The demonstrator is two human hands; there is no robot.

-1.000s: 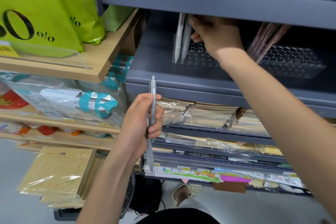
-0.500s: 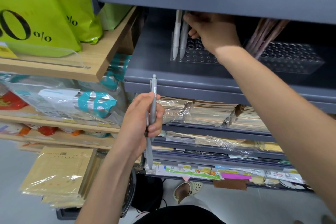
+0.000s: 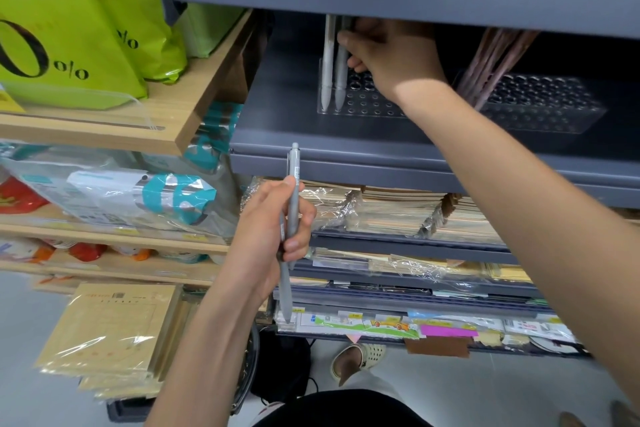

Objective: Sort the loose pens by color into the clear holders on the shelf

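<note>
Gripping a slim grey plastic click pen (image 3: 294,166) mid-barrel in my left hand (image 3: 270,236), well below the clear perforated plastic holder (image 3: 367,107), I pinch another grey pen (image 3: 341,83) upright in it with my right hand (image 3: 394,55); both seem light, stiff, slippery.

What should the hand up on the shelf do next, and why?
Probably the right hand should release the seated grey pen: its tip already sits in the clear holder, and the left hand grips a spare grey pen to place.
</note>
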